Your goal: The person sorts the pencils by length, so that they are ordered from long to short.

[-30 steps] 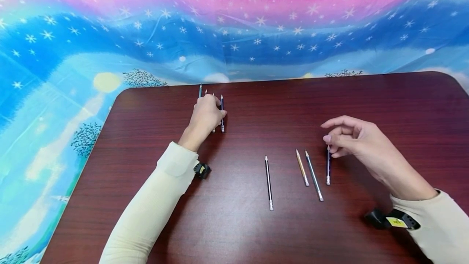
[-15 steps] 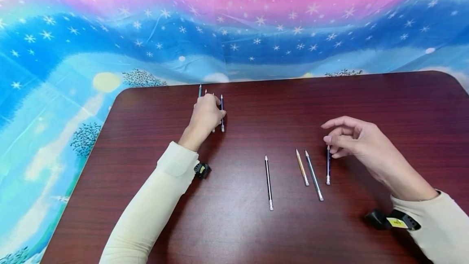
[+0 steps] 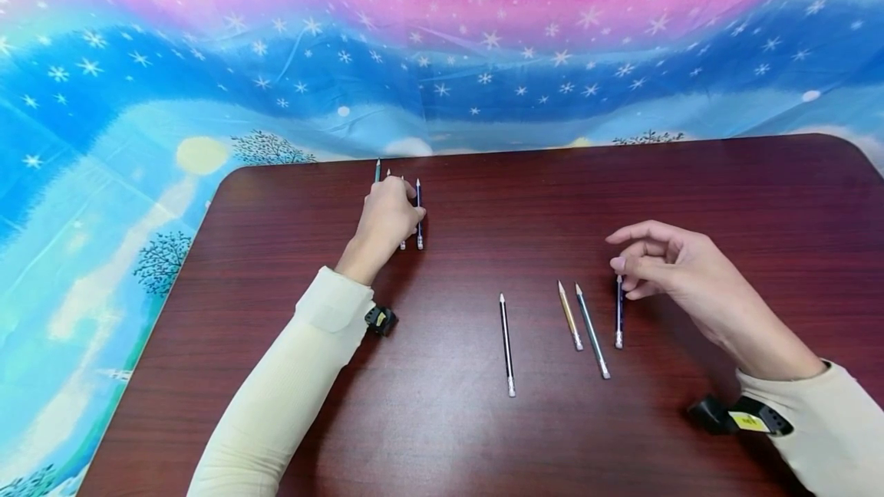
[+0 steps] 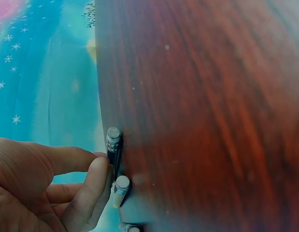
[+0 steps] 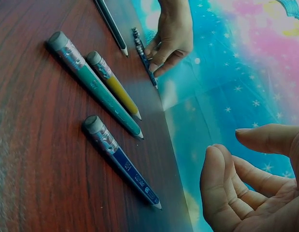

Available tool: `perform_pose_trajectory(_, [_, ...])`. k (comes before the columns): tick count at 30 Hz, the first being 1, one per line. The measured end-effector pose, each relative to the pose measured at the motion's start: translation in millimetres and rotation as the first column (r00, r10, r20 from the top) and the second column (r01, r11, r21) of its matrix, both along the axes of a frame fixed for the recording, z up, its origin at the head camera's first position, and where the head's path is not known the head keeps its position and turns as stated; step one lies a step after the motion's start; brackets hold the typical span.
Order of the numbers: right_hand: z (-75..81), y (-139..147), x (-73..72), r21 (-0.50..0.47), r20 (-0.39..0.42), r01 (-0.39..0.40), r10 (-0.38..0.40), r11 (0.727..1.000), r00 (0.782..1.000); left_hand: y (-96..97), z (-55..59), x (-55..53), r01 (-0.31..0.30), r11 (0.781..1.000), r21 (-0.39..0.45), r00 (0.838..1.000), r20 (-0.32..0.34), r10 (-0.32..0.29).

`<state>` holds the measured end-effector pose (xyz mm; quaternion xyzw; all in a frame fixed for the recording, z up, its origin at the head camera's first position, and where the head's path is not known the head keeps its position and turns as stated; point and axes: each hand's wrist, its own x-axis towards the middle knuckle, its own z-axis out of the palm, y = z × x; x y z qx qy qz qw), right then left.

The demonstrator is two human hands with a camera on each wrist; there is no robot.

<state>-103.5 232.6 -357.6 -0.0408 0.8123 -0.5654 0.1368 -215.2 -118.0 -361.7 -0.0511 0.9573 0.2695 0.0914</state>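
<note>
In the head view my left hand [image 3: 388,212] is at the far left of the table, pinching a dark blue pencil [image 3: 419,230] between thumb and finger. Beside that pencil lie several others, partly hidden under the hand; a teal tip [image 3: 377,168] pokes out farthest left. My right hand [image 3: 670,263], fingers loosely bent and holding nothing, hovers over the point of another dark blue pencil [image 5: 130,169]. Left of it lie a teal pencil [image 3: 592,330], a shorter yellow pencil [image 3: 569,316] and a black pencil [image 3: 507,345], all with white erasers toward me.
The dark red-brown wooden table [image 3: 442,443] has a rounded far-left corner. Behind it hangs a snowflake-patterned cloth [image 3: 442,37]. A black camera is strapped to each wrist.
</note>
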Motion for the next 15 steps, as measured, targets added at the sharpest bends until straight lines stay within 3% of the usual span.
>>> perform_pose_trajectory(8, [-0.1,1,0.7,-0.003,0.006,0.005,-0.005,1.000,1.000,-1.4,7.7,4.7,0.003,1.000,0.020,1.000,-0.014,-0.003])
perform_pose_trajectory(15, [1.0,0,2.9,0.009,0.020,0.016,-0.016,1.000,1.000,-3.8,18.4,17.4,0.009,0.998,0.068,1.000,-0.028,-0.007])
